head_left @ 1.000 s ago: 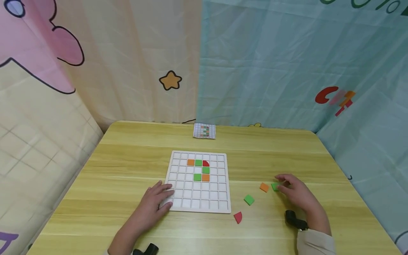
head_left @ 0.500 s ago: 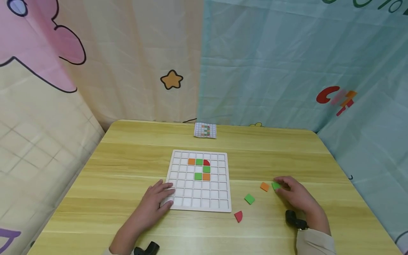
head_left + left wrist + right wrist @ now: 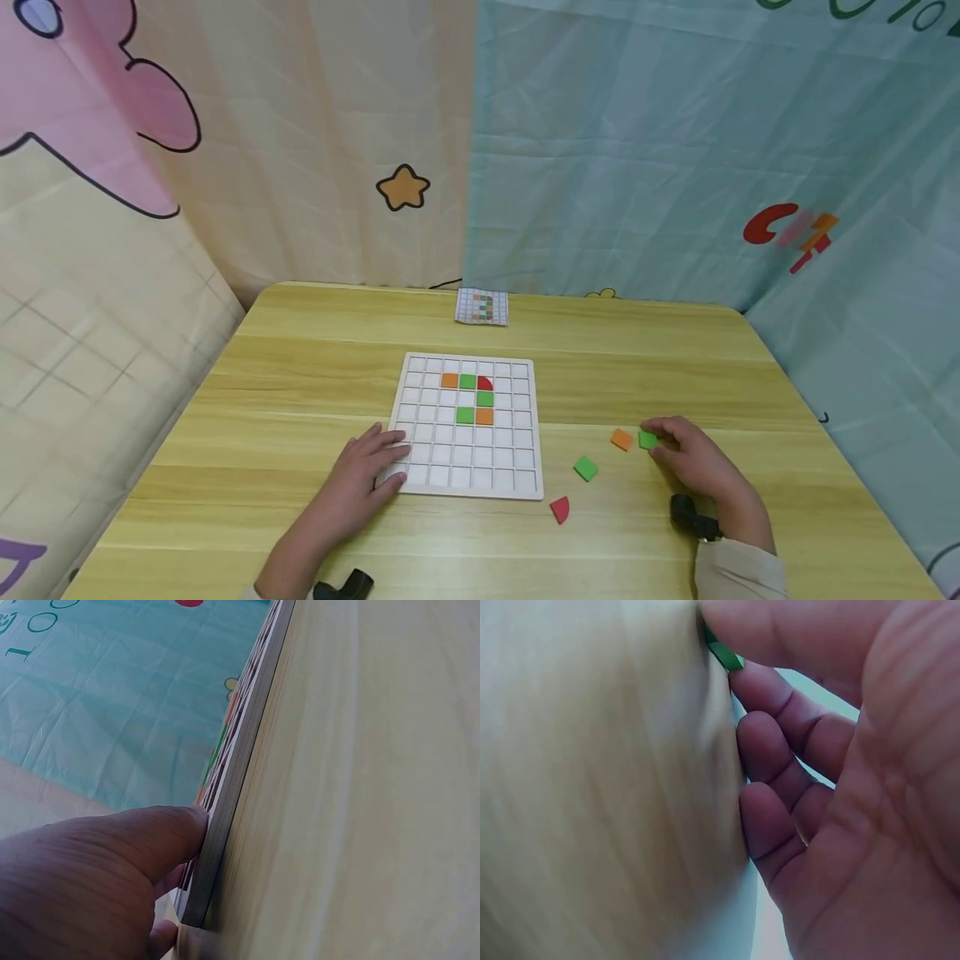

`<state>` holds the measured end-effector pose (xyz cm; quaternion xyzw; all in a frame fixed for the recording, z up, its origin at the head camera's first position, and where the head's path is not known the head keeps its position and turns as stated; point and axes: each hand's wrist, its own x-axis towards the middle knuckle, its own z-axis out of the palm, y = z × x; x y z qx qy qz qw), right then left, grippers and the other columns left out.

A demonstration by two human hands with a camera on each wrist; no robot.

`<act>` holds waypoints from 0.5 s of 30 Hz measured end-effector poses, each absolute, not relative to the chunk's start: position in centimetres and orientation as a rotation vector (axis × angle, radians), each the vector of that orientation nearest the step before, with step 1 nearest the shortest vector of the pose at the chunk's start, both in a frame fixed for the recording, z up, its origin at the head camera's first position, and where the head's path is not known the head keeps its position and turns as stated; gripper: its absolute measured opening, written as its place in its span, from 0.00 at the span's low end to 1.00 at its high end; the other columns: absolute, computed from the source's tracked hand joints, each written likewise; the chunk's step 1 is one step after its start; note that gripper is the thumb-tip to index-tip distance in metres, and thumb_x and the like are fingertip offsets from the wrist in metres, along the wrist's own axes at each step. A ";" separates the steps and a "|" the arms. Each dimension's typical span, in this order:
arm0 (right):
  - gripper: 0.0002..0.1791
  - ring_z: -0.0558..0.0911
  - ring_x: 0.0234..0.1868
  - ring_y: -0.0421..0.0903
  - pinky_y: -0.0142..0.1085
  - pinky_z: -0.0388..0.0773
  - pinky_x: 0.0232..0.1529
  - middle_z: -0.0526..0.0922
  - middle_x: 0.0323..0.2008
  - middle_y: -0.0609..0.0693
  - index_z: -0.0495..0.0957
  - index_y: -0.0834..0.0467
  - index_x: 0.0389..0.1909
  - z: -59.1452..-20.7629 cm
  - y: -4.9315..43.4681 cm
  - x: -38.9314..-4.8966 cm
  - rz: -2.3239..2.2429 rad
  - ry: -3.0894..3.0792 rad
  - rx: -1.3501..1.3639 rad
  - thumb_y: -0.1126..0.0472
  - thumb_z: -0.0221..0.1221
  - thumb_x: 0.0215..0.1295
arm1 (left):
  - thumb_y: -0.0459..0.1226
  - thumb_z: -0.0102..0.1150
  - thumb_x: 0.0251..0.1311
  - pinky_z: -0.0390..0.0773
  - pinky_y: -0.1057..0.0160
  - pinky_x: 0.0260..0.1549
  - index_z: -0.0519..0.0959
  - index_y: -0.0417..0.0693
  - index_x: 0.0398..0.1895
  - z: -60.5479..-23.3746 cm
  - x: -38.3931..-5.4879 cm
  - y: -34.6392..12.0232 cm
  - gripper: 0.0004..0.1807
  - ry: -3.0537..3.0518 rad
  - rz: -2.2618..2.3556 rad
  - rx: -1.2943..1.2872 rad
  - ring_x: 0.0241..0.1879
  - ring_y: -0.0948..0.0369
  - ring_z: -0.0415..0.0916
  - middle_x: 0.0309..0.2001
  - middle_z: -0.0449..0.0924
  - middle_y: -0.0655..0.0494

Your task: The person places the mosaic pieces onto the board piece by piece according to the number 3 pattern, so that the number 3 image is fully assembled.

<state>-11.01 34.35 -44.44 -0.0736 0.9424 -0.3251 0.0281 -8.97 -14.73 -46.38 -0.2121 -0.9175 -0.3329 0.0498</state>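
Observation:
My left hand [image 3: 365, 477] rests on the near left corner of a white grid board [image 3: 442, 478], fingers stretched over its edge. In the left wrist view the thumb [image 3: 176, 832] touches the board's rim [image 3: 217, 855]. On the board lie several orange and green square tiles and a red quarter-round tile [image 3: 485, 383]. To the right of the board, my right hand [image 3: 701, 458] pinches a green square tile [image 3: 647, 440] between thumb and forefinger, at the tabletop. The right wrist view shows the same green tile [image 3: 726, 655] at the thumb, its other fingers curled against the wood.
Loose on the wooden table [image 3: 315, 358] lie an orange tile [image 3: 621, 440], a second green tile [image 3: 586, 468] and a red quarter-round tile [image 3: 560, 510]. A small card [image 3: 482, 307] with a coloured grid pattern lies at the far edge. Curtains [image 3: 600, 150] hang behind.
My right fingers have closed round the green tile, and it has shifted very slightly left. My left hand stays on the board.

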 end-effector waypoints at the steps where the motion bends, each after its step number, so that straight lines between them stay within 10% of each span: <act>1: 0.16 0.78 0.49 0.54 0.41 0.77 0.48 0.78 0.50 0.59 0.78 0.68 0.54 -44.4 34.3 -11.0 -1.006 2.909 -0.224 0.72 0.60 0.65 | 0.35 0.65 0.62 0.52 0.29 0.64 0.82 0.43 0.56 -46.4 -9.0 -14.7 0.19 -2.794 -1.013 -0.648 0.71 0.40 0.58 0.63 0.75 0.50; 15: 0.16 0.78 0.49 0.52 0.41 0.77 0.47 0.79 0.49 0.58 0.78 0.68 0.53 -44.6 34.3 -11.2 -0.977 2.915 -0.219 0.70 0.62 0.65 | 0.35 0.66 0.62 0.52 0.29 0.64 0.82 0.43 0.56 -46.3 -8.9 -14.7 0.19 -2.793 -1.013 -0.647 0.71 0.40 0.58 0.62 0.75 0.50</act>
